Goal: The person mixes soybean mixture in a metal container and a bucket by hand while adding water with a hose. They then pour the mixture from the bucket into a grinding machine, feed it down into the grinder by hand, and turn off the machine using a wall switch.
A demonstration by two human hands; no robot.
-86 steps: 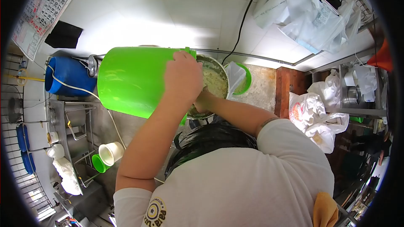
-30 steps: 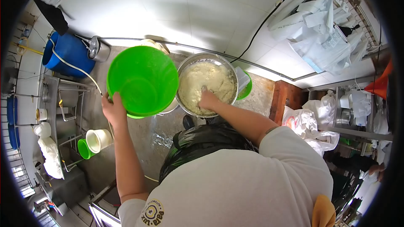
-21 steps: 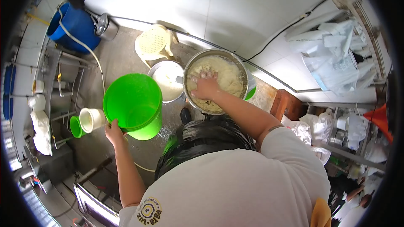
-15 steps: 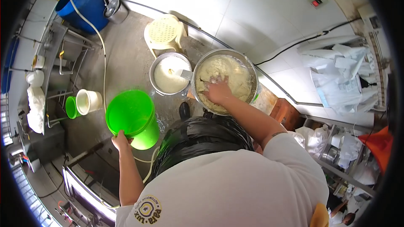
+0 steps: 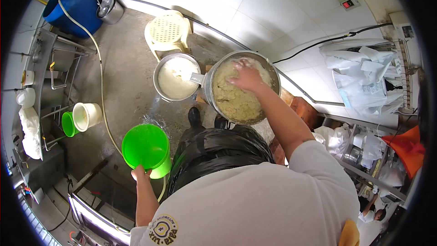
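Observation:
My left hand (image 5: 141, 172) is closed on the rim of a bright green bucket (image 5: 160, 159), which hangs tilted, its mouth toward me. No contents can be made out inside the bucket. Over a large metal pot (image 5: 208, 91) on my right, my right hand (image 5: 248, 77) has its fingers spread against a pale, lumpy, dough-like mass (image 5: 234, 102). Bits of the mass seem to cling to the fingers. Just left of the pot stands a smaller metal pan (image 5: 160, 84) of white, wet-looking material (image 5: 180, 86).
A cream plastic stool (image 5: 166, 29) stands by the wall behind the pan. A hose (image 5: 98, 54) runs along the floor from a blue barrel (image 5: 75, 9). White (image 5: 87, 116) and green buckets are on the left. Shelves (image 5: 364, 171) and another person (image 5: 371, 214) are at right.
My right hand has moved from the near-left part of the mass to its far side. The green bucket has come lower and closer to me, still in my left hand. The view has shifted slightly.

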